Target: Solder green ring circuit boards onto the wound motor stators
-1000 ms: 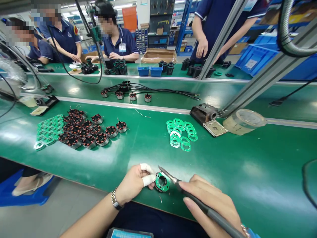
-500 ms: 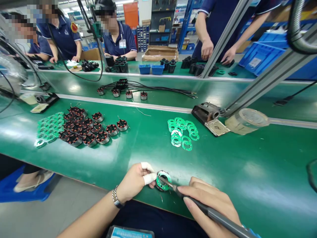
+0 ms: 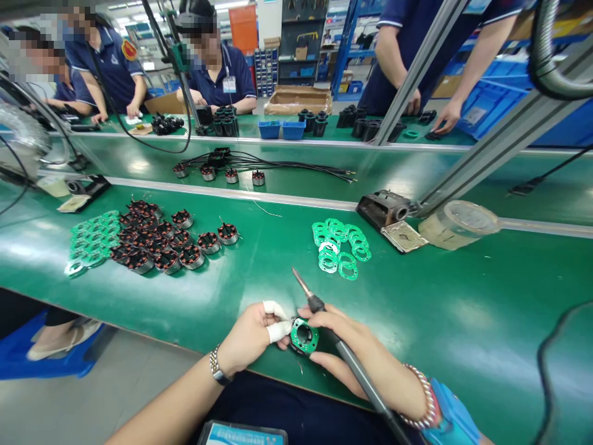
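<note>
At the front edge of the green table, my left hand (image 3: 259, 334), with white finger covers, pinches the left side of a motor coil topped by a green ring board (image 3: 304, 337). My right hand (image 3: 352, 352) holds a soldering iron (image 3: 347, 355) whose tip points up and left, above the board and off it. The thumb and a finger of that hand touch the board's right side. Loose green ring boards (image 3: 340, 244) lie behind. To the left are several copper-wound coils (image 3: 157, 238) beside a panel of green boards (image 3: 92, 241).
A soldering iron stand (image 3: 384, 210) with a sponge tray and a plastic tub (image 3: 458, 224) stand at the back right. Coils and black cables (image 3: 287, 165) lie beyond the metal rail. Co-workers stand or sit across the table. A cable (image 3: 546, 364) hangs at right.
The soldering iron's tip has lifted off the board and swung up. My right hand has moved left, its fingers now at the board. A co-worker's hands at the back right have shifted right.
</note>
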`<act>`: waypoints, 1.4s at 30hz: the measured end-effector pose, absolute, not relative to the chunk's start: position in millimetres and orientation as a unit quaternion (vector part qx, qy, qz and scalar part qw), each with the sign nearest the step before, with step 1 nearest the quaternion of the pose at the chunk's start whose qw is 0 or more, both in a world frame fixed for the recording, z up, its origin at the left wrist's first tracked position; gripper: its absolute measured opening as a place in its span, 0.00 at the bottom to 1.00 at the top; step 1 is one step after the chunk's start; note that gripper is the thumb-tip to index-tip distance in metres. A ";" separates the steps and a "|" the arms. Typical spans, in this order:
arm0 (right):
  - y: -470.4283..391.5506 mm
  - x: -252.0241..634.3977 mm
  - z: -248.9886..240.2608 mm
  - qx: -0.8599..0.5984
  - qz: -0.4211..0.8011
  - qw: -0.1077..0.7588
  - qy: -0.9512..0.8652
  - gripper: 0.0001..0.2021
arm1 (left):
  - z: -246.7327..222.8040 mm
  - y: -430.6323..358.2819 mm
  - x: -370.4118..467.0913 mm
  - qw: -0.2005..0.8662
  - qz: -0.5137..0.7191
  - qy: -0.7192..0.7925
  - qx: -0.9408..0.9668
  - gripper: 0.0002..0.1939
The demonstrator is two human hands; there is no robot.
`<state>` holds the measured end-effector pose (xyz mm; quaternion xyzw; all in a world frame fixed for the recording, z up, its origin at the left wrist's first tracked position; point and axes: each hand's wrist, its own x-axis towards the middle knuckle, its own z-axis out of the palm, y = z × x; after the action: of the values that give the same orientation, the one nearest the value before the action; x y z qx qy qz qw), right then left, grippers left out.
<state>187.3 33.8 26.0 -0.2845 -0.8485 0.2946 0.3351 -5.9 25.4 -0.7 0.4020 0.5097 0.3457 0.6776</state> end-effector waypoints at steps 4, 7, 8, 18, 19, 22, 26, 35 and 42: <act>35.2 186.1 17.2 -0.300 0.331 0.279 -0.850 0.15 | 4.8 19.6 -12.3 0.602 0.364 0.528 0.476 0.07; 32.7 188.1 13.2 -0.313 0.332 0.279 -0.845 0.16 | 11.7 10.5 -21.1 0.495 0.343 0.489 0.631 0.07; 31.9 188.5 12.4 -0.314 0.332 0.284 -0.843 0.17 | 13.1 7.8 -23.4 0.473 0.318 0.463 0.679 0.08; 20.7 182.9 8.8 -0.346 0.290 0.341 -0.825 0.15 | 7.2 7.7 -14.2 0.536 0.288 0.440 0.660 0.07; 18.7 181.5 8.7 -0.354 0.278 0.351 -0.821 0.14 | 6.4 7.8 -12.4 0.571 0.301 0.454 0.614 0.07; 15.3 176.5 10.3 -0.364 0.242 0.379 -0.816 0.13 | 3.9 8.2 -8.1 0.651 0.322 0.478 0.494 0.11; 20.2 168.4 13.9 -0.326 0.215 0.407 -0.825 0.10 | 2.2 9.6 -6.7 0.681 0.330 0.484 0.440 0.13; 32.0 162.7 12.6 -0.260 0.230 0.375 -0.859 0.12 | 2.7 9.8 -6.3 0.698 0.351 0.474 0.407 0.14; 28.7 160.2 11.6 -0.267 0.226 0.383 -0.855 0.12 | 1.3 8.2 -6.6 0.686 0.370 0.479 0.403 0.16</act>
<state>160.2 28.7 11.6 -0.2674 -0.8548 0.2264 0.3827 -6.6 8.2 1.3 0.4026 0.4794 0.3702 0.6863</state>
